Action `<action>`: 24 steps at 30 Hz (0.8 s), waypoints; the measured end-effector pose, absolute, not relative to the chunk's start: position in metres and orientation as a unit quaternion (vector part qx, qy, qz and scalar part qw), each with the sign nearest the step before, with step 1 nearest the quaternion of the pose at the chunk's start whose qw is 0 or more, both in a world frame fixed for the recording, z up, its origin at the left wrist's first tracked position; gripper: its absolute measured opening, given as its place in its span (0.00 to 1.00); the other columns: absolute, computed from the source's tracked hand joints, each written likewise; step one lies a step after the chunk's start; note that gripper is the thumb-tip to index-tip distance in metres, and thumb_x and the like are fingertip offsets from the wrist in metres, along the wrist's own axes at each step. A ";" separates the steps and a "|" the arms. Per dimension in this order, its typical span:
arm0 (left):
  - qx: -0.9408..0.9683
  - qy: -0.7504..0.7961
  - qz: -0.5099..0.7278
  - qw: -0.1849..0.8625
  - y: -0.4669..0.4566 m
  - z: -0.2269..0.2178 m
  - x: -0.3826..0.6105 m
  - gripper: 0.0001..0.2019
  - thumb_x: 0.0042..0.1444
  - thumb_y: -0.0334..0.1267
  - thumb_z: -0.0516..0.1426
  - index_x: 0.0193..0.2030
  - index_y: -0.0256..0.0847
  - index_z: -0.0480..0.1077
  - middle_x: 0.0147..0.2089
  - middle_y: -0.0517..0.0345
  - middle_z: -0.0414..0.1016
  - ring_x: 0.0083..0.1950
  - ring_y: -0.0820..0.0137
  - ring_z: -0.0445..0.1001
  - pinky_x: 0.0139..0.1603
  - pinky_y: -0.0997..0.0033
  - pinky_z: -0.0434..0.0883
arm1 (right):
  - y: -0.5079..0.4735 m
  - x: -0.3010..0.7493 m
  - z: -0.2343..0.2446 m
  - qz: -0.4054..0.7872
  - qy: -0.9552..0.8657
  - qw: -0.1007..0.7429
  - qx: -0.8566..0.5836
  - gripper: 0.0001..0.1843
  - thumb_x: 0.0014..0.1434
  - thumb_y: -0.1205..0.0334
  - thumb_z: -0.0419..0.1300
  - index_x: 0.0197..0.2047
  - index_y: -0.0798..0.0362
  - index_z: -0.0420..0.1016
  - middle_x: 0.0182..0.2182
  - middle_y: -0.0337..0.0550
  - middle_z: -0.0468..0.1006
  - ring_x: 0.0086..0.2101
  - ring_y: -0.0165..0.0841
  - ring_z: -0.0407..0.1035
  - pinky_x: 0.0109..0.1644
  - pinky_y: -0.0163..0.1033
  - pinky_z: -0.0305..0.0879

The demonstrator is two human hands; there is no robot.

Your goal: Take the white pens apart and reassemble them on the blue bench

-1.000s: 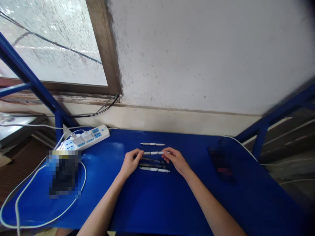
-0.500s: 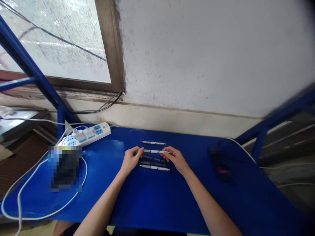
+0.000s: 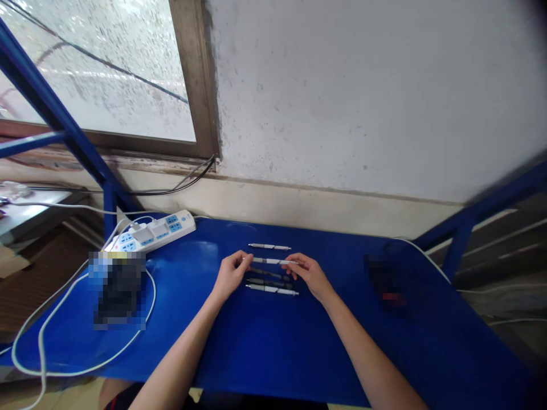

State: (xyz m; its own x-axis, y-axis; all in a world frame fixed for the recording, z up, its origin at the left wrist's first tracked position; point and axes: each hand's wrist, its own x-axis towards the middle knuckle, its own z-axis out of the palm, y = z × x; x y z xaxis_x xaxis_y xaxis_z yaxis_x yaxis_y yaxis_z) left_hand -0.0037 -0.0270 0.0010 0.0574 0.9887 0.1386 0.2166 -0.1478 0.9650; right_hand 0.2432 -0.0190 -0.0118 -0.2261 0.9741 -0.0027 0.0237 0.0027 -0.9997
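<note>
A white pen with a grey grip [image 3: 269, 261] is held level between my two hands. My left hand [image 3: 233, 274] pinches its left end, and my right hand [image 3: 311, 275] pinches its right end with thumb and fingers. Behind it, another white pen [image 3: 270, 246] lies on the blue tabletop [image 3: 273, 341]. Nearer to me lie a dark pen [image 3: 270, 282] and a white pen [image 3: 273, 290], roughly parallel. A further dark, pen-like item [image 3: 270, 274] shows just below the held pen, partly blurred.
On the left sits a white power strip [image 3: 183, 224] with plugs and cables; a white cable [image 3: 149, 307] loops over the table. A pixelated dark object [image 3: 119, 290] lies beside it, another dark blurred object [image 3: 387, 282] at right. Blue frame bars [image 3: 453, 245] flank the table; a wall [image 3: 342, 114] stands behind.
The view has shifted slightly, so everything sits a little further right. Both hands keep hold of the same white pen, with hardly any movement relative to the table.
</note>
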 end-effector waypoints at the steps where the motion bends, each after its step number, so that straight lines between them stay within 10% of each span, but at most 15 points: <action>1: 0.593 0.511 0.468 0.410 -0.027 0.001 -0.004 0.18 0.60 0.49 0.54 0.26 0.38 0.68 0.22 0.62 0.66 0.24 0.75 0.62 0.27 0.75 0.58 | -0.019 0.244 -0.012 0.546 -0.561 0.435 -0.444 0.13 0.55 0.52 0.64 0.39 0.51 0.75 0.33 0.46 0.81 0.29 0.33 0.69 0.28 0.36 0.59; 24: 0.519 0.520 0.523 0.432 -0.017 -0.015 -0.013 0.16 0.54 0.49 0.59 0.41 0.37 0.73 0.29 0.58 0.74 0.31 0.70 0.72 0.35 0.72 0.68 | -0.006 0.270 -0.017 0.573 -0.443 0.486 -0.489 0.18 0.46 0.51 0.70 0.37 0.53 0.75 0.31 0.45 0.79 0.31 0.34 0.71 0.29 0.37 0.65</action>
State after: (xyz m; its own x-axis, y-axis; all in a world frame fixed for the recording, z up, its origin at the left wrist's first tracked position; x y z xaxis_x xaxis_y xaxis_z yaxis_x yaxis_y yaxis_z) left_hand -0.0130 -0.0170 -0.0147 -0.0869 0.9918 0.0934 0.0876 -0.0858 0.9925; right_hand 0.2698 -0.0056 -0.0167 -0.0492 0.9904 -0.1289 -0.1238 -0.1341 -0.9832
